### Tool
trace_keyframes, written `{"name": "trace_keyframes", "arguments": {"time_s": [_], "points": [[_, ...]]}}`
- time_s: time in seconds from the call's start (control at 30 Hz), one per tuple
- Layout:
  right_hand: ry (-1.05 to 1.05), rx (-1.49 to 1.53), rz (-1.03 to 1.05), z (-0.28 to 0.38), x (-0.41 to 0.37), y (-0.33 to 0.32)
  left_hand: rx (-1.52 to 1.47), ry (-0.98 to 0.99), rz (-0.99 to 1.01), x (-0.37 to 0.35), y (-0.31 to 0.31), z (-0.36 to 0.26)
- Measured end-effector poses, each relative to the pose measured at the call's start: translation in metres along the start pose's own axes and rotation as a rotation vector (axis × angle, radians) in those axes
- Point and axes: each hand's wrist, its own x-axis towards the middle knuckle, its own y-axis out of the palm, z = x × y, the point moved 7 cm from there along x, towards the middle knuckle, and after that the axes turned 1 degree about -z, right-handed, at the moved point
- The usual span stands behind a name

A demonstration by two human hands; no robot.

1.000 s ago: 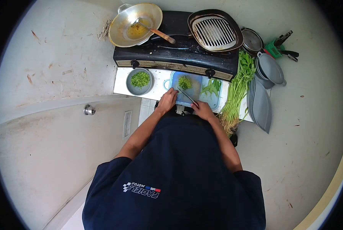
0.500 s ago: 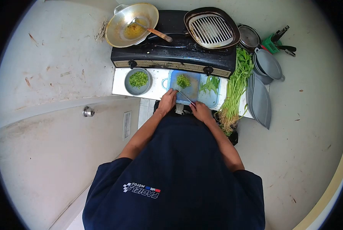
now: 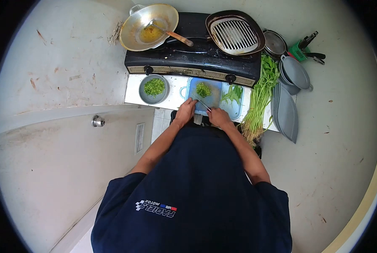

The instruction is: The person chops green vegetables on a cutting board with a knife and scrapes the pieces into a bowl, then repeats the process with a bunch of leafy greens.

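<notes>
A blue cutting board (image 3: 235, 112) lies on the white counter in front of the stove. Chopped greens (image 3: 203, 89) form a small heap on its left half, and cut leaves (image 3: 232, 94) rest on its right. My right hand (image 3: 218, 117) is closed round the handle of a knife (image 3: 203, 103), whose blade points up and left over the board. At the board's lower left edge is my left hand (image 3: 186, 110), fingers together near the knife tip; what they hold is too small to make out. A grey bowl (image 3: 166, 93) with chopped greens stands left of the board.
On the black stove (image 3: 188, 63) sit a wok (image 3: 131, 29) with a wooden-handled ladle and a grill pan (image 3: 259, 36). Long-stemmed greens (image 3: 261, 101) lie right of the board, beside stacked grey plates (image 3: 287, 114), pots (image 3: 296, 72) and a green basket (image 3: 297, 52).
The knife and my right hand have shifted slightly left and up, nearer my left hand. The whole view has moved a little.
</notes>
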Motion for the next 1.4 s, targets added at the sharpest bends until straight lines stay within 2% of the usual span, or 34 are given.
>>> {"name": "trace_keyframes", "arguments": {"time_s": [0.43, 0.73, 1.03, 1.4], "points": [[0.026, -0.035, 0.062, 0.001, -0.009, -0.001, -0.016, 0.006, -0.025, 0.000, -0.001, 0.001], [-0.011, -0.060, 0.053, 0.006, -0.007, 0.001, -0.039, 0.020, -0.026, 0.000, -0.005, 0.001], [-0.048, -0.074, -0.041, 0.015, 0.012, 0.006, -0.049, -0.005, -0.036, 0.000, -0.004, 0.001], [-0.018, -0.079, 0.012, 0.005, -0.003, 0.000, -0.059, -0.004, -0.040, 0.000, -0.003, 0.003]]}}
